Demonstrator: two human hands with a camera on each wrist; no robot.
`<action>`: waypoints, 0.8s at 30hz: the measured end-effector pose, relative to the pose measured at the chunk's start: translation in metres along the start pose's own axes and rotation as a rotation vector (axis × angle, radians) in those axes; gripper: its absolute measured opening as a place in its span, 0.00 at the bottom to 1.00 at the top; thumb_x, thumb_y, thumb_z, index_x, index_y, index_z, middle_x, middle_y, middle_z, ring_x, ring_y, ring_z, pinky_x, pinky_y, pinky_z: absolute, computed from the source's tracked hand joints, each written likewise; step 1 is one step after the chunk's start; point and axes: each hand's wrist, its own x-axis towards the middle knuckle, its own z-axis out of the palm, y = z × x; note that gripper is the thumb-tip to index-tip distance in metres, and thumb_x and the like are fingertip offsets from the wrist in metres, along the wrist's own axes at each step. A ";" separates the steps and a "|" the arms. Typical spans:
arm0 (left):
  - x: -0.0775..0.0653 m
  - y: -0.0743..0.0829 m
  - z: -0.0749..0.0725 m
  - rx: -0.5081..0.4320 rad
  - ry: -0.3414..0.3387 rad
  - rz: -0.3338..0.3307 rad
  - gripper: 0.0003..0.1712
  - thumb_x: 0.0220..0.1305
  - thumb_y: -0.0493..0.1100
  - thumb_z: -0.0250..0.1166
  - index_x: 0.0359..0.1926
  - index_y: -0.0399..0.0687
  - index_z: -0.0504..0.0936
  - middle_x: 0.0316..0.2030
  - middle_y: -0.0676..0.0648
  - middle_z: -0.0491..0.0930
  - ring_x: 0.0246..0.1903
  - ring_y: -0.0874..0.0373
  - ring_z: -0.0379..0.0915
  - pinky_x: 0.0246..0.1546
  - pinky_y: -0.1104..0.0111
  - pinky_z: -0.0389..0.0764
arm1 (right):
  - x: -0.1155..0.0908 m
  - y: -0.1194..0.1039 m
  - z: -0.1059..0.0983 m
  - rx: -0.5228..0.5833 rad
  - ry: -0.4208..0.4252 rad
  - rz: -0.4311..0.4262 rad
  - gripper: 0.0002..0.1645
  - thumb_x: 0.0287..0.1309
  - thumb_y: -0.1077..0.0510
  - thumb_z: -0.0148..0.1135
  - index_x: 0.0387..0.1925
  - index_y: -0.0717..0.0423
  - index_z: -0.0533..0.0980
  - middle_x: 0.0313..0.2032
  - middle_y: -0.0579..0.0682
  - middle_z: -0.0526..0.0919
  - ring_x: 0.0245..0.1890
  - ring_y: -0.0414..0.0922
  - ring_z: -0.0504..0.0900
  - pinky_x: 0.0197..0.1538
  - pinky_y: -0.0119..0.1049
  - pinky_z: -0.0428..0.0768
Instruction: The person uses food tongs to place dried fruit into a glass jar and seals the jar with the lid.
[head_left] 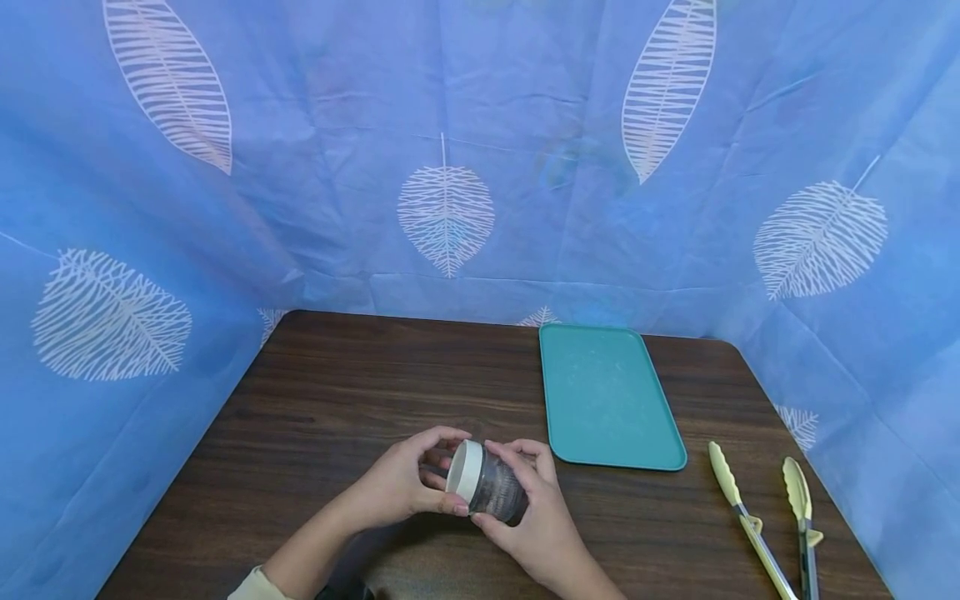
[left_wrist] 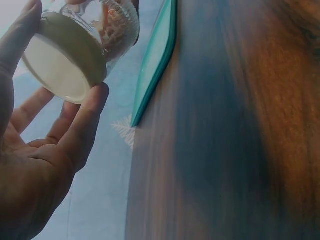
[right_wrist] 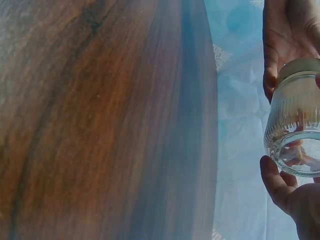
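Observation:
A ribbed clear glass jar [head_left: 501,490] with a cream-white lid [head_left: 465,472] lies tipped on its side between both hands, above the front middle of the table. Around the lid's rim curl the thumb and fingers of my left hand [head_left: 397,483]. My right hand [head_left: 543,512] grips the glass body, thumb on the near side and fingers over the far side. In the left wrist view the flat top of the lid [left_wrist: 57,65] faces the left palm. The jar's round glass base [right_wrist: 300,155] shows in the right wrist view, with fingers visible through the glass.
A teal tray [head_left: 611,400] lies on the dark wood table [head_left: 360,375], back right. Metal tongs with pale yellow tips [head_left: 726,475] lie spread at the right edge. Blue leaf-print cloth [head_left: 525,208] hangs behind and at both sides.

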 end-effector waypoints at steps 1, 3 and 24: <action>0.000 0.000 0.000 0.000 0.003 0.004 0.46 0.48 0.54 0.81 0.68 0.64 0.70 0.59 0.46 0.75 0.56 0.45 0.76 0.46 0.71 0.84 | 0.000 0.000 0.000 0.001 0.003 -0.002 0.54 0.37 0.58 0.86 0.66 0.27 0.70 0.62 0.42 0.62 0.63 0.41 0.66 0.63 0.44 0.76; 0.000 -0.001 0.001 -0.003 0.005 0.006 0.46 0.47 0.53 0.81 0.68 0.63 0.70 0.60 0.46 0.75 0.55 0.45 0.76 0.46 0.71 0.84 | 0.000 0.000 0.000 0.001 0.005 -0.005 0.54 0.36 0.58 0.86 0.66 0.27 0.71 0.62 0.42 0.62 0.62 0.41 0.66 0.63 0.44 0.76; -0.005 -0.014 0.007 0.484 0.057 0.372 0.53 0.48 0.44 0.80 0.73 0.73 0.63 0.73 0.62 0.63 0.70 0.55 0.68 0.58 0.61 0.82 | 0.007 0.011 -0.008 0.215 -0.144 0.158 0.47 0.43 0.48 0.83 0.65 0.28 0.70 0.61 0.46 0.62 0.64 0.50 0.66 0.58 0.36 0.78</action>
